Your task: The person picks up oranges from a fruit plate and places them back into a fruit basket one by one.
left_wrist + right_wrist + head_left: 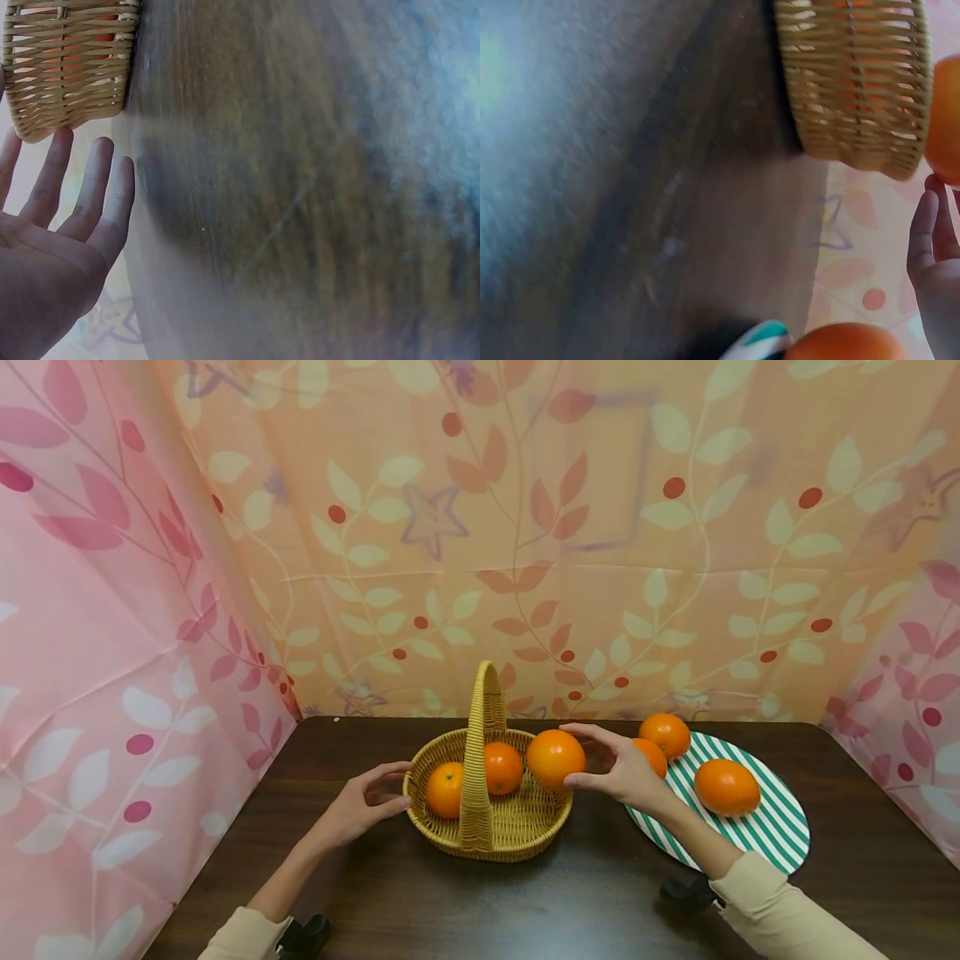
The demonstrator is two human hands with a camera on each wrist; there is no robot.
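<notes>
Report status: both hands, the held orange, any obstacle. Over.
Right hand grips orange at right side of basket. Left hand at left side. Handle left of orange, seemingly not blocking.

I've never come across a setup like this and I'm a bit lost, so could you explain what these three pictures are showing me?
There's no machine here, just a person's bare left hand and right hand. The wide picture is taken from the head, looking forward and down; the other two are taken from the left and right wrists. On the dark table stands a wicker basket with two oranges inside. To its right, a striped plate bears three more oranges. The right hand holds another orange by the basket's right rim; the left hand is at its left rim.
</notes>
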